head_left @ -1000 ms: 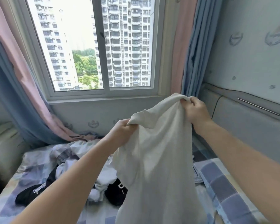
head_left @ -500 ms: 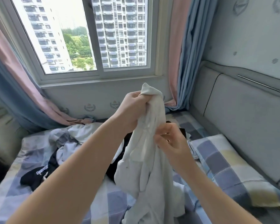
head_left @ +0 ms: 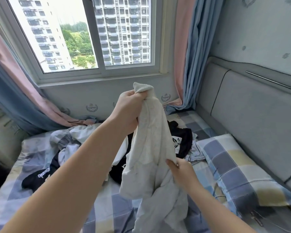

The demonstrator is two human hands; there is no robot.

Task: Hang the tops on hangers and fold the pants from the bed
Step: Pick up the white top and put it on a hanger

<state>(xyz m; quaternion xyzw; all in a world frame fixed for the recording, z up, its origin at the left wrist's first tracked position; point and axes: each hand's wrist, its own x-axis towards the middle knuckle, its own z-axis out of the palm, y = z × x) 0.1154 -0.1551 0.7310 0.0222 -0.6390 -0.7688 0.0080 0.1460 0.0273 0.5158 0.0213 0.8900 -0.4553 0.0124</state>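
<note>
A cream-white garment (head_left: 149,148) hangs bunched above the bed. My left hand (head_left: 129,108) grips its top end, raised in front of the window wall. My right hand (head_left: 180,172) holds the cloth lower down at its right edge, fingers curled into the fabric. The garment's lower part trails down onto the checked bedsheet (head_left: 32,167). Behind it lies a pile of clothes: black garments with white print (head_left: 180,140), a black piece with lettering (head_left: 40,175) at the left, and white and grey pieces (head_left: 71,138).
A checked pillow (head_left: 238,169) lies at the right against the grey padded headboard (head_left: 252,111). Pink and blue curtains (head_left: 190,52) hang at both sides of the window (head_left: 84,36). A pale padded object (head_left: 3,132) stands at the far left.
My right hand let go of the garment's top and slid down the cloth to grip its lower right edge. The garment went from spread wide to bunched under my left hand.
</note>
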